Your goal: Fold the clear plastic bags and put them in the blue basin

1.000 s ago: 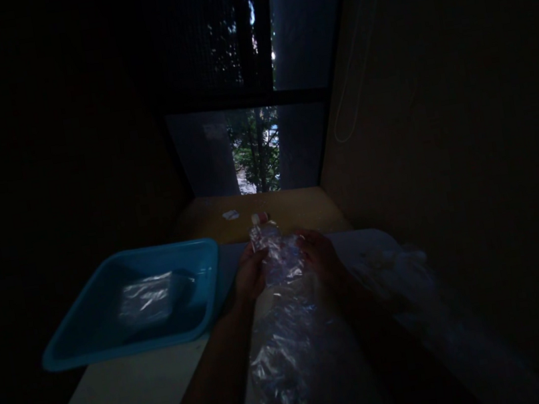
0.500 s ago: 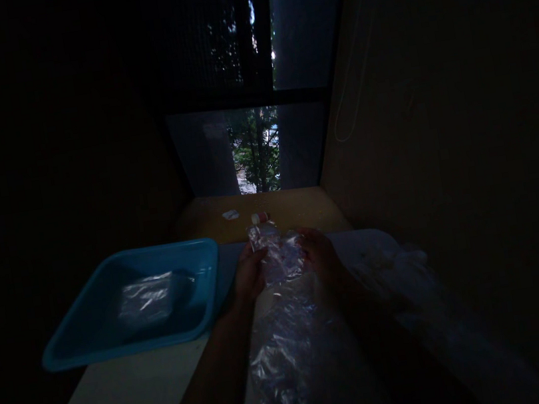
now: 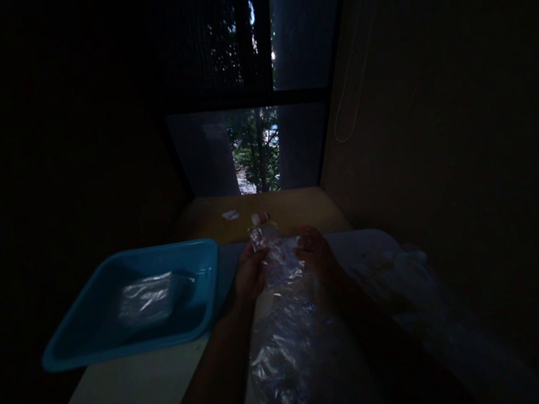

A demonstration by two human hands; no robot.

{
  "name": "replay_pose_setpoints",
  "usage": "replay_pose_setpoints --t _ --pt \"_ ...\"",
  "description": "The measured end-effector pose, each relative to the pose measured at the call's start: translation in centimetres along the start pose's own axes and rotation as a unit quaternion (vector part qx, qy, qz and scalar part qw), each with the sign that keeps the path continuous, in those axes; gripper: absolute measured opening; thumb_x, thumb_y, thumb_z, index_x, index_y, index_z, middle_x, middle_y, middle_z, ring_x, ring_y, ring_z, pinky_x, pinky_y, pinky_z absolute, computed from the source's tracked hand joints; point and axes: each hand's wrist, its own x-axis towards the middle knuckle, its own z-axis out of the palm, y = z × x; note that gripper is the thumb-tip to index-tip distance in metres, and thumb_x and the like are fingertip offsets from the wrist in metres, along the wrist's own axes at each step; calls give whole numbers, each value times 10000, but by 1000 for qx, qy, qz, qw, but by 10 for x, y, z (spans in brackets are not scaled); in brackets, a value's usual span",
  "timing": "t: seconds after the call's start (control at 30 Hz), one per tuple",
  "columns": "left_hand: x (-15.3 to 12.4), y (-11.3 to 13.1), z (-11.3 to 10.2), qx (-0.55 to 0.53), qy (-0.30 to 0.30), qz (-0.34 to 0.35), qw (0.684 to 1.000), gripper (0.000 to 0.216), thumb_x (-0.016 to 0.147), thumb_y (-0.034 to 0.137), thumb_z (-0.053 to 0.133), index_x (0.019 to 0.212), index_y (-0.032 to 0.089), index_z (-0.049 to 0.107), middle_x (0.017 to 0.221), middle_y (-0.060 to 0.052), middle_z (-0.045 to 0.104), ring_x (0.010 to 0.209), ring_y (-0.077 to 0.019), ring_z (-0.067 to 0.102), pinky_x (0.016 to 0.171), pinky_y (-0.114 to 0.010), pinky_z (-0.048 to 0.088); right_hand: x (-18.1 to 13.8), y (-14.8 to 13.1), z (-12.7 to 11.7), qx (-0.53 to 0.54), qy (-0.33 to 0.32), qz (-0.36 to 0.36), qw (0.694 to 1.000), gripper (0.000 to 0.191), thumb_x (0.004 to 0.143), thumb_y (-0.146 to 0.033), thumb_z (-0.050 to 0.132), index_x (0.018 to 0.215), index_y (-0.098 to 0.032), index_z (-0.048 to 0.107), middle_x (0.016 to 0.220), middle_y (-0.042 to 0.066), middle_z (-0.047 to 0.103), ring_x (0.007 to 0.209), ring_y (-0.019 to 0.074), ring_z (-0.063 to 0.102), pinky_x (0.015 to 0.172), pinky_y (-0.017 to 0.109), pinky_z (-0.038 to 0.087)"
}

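Clear plastic bag [image 3: 278, 261]: crinkled, right of the blue tray [image 3: 93, 346], on the table's pale top. Left hand [image 3: 249, 276] and right hand [image 3: 319, 257] both pinch its far end (scene very dim). Folded plastic [image 3: 145, 299] lies inside the tray.

Looked like a dim little packing nook, home or small workshop I couldn't tell: a white table [image 3: 127, 399] with a long clear bag [image 3: 289, 334], more plastic [image 3: 396, 271] heaped beside it, a blue tub [image 3: 155, 250], and a window [image 3: 256, 150] onto trees past a wooden ledge [image 3: 301, 207].
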Motion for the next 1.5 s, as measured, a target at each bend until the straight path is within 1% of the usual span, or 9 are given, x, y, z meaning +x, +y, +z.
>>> replay_pose_setpoints --t 0.33,0.57,0.7,0.83,0.93,1.07,1.17,1.27,1.5 --pt "0 -1 1 -1 -8 -1 1000 440 558 49 546 984 157 519 781 -41 651 738 -189 622 673 -304 485 0 1 0 4 -4 7 1000 490 480 -198 635 945 -224 482 650 -38 491 576 115 491 557 253 428" --pt "2 0 1 -1 41 50 998 472 542 41 503 995 173 507 795 -26 639 759 -185 611 680 -304 480 -3 -5 3 6 13 24 1000 518 466 -241 660 951 -217 479 600 -65 463 514 82 462 463 201 387" --pt "4 0 -1 0 81 70 994 488 557 44 498 1014 212 495 816 -9 635 773 -179 608 680 -294 479 -5 -7 5 6 -5 55 998 499 497 -289 643 961 -217 474 674 -41 516 438 56 434 380 184 339" --pt "5 1 -3 -6 87 76 993 500 556 33 494 1021 217 498 823 -6 637 787 -180 607 685 -287 479 -5 -6 5 -3 -16 66 998 497 512 -306 639 971 -213 471 770 -10 556 401 48 435 344 189 322" --pt "6 1 -3 -6 84 85 993 499 564 47 506 1032 221 498 850 -8 638 792 -181 608 685 -289 482 -5 -4 4 -17 -40 70 997 495 562 -336 614 1015 -211 458 660 -42 543 367 50 404 339 190 309" --pt "4 2 -2 -15 59 67 996 513 570 46 525 1053 212 492 849 -14 643 778 -185 614 675 -298 491 -6 -3 5 -43 -41 37 998 469 565 -272 609 1012 -203 486 544 -57 494 451 90 459 403 199 353" --pt "0 3 0 -29 11 24 999 486 592 49 537 1057 186 502 846 -34 650 767 -193 621 672 -311 499 -6 -3 6 -42 -16 2 999 468 535 -205 606 991 -217 503 616 -39 501 556 106 510 500 219 418" --pt "-2 3 1 -31 -13 -13 999 453 617 45 533 1052 168 516 864 -51 656 762 -196 627 678 -319 504 -5 -1 5 -45 0 -18 999 500 527 -180 590 1015 -227 490 709 -30 498 630 105 527 578 232 449" --pt "3 -2 -1 -43 17 -15 999 327 666 63 516 986 129 542 837 -66 659 783 -190 628 707 -317 505 -7 6 5 -108 17 -65 992 512 577 -157 551 1078 -220 468 828 15 544 516 67 456 465 200 388"
